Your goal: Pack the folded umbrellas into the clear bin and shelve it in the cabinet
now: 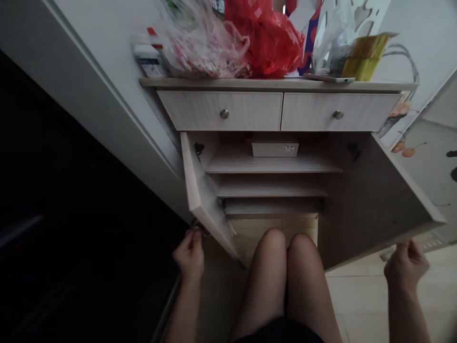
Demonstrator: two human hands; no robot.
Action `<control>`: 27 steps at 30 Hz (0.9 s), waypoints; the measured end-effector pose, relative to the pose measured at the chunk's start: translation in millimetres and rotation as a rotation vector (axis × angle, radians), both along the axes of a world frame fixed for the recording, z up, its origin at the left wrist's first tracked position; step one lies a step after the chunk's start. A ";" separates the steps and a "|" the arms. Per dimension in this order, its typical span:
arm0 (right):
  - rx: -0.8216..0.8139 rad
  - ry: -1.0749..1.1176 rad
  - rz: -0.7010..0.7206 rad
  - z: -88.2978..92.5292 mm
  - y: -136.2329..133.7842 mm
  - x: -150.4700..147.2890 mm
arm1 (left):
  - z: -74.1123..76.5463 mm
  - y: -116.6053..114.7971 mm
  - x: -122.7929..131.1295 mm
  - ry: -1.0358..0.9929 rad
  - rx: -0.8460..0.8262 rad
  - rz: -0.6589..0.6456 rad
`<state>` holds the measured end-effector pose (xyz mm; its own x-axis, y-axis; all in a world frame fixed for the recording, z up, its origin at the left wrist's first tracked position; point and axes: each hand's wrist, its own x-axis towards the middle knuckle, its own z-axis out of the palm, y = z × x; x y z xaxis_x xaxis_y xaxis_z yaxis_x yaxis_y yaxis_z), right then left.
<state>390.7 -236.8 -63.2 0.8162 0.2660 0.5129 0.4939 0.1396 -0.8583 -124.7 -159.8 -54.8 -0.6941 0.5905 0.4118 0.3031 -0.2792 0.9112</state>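
A pale wood-grain shoe cabinet has both lower doors swung wide. My left hand (189,255) is closed on a small metal knob (196,227) near the free edge of the left door (204,200). My right hand (406,267) is curled just below the free edge of the right door (378,200), and its fingertips almost reach that edge. Whether they touch anything behind the door is hidden. Between the doors are my bare knees (274,252), facing several shelves (273,164). A white box (274,147) lies on the top shelf.
Two drawers with round metal knobs (221,112) sit above the shelves. On the cabinet top (274,83) are a red plastic bag (266,43), a translucent bag (203,43) and a phone (330,77). A dark panel (71,190) fills the left, with floor tiles (360,295) at right.
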 end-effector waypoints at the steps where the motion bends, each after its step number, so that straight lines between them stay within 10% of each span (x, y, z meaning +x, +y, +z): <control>1: -0.009 0.001 0.021 -0.5 0.5 -4.0 | 1.5 2.9 7.5 0.052 0.010 -0.060; 10: 0.021 -0.036 0.215 13.3 32.3 -63.2 | 26.6 44.0 76.1 0.330 0.081 -0.383; 19: 0.025 -0.148 0.514 32.0 121.8 -136.0 | 23.6 96.1 125.9 0.462 0.031 -0.366; 27: -0.029 -0.201 0.464 38.2 197.9 -174.1 | 36.7 135.1 157.9 0.518 -0.098 -0.378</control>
